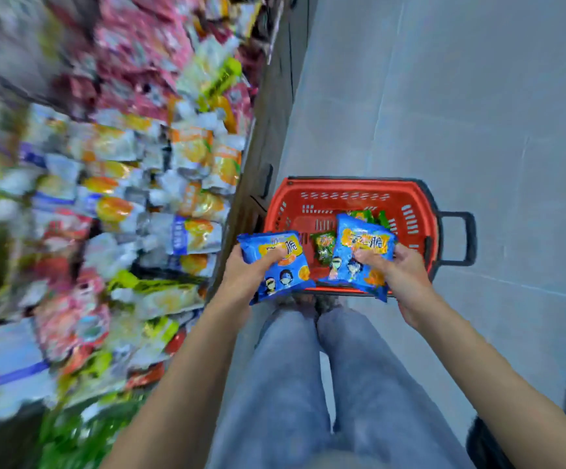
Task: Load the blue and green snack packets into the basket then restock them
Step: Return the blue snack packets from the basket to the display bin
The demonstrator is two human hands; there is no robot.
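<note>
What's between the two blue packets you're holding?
Head view: between left blue packet and right blue packet, a green packet lies in the red basket.

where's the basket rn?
Head view, right of centre: the red basket sits on the floor, right of the snack shelves, just past the left hand and right hand.

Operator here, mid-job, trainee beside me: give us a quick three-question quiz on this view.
1. True or false: the left hand grips a blue packet.
2. The right hand grips: A) a green packet, B) another blue packet, C) nothing.
3. Fill in: the packets lying in the basket are ____.

Key: 1 true. 2 B, the second blue packet. 3 green; see the green packets.
</note>
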